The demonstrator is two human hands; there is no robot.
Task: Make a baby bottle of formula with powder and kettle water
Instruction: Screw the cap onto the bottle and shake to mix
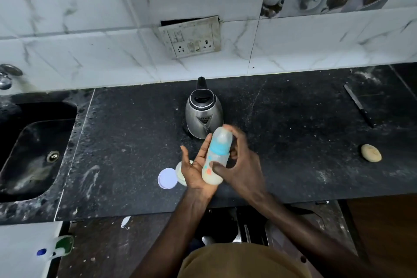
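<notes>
A clear baby bottle [216, 156] with a blue collar, a cap over the teat and pale milky liquid inside lies tilted between my palms above the counter. My left hand [195, 168] is flat with straight fingers against the bottle's left side. My right hand [239, 165] presses its right side, thumb on the lower body. A steel electric kettle [203, 115] with a black lid stands just behind the hands. An open round powder container [182, 172] sits on the counter, partly hidden by my left hand, with its white lid [167, 178] lying beside it.
A dark sink [33, 151] with a tap [6, 75] is at the left. On the black stone counter [293, 142], a knife [358, 105] lies at the far right and a pale round lump [371, 153] sits nearer. A wall socket panel [191, 37] is behind the kettle.
</notes>
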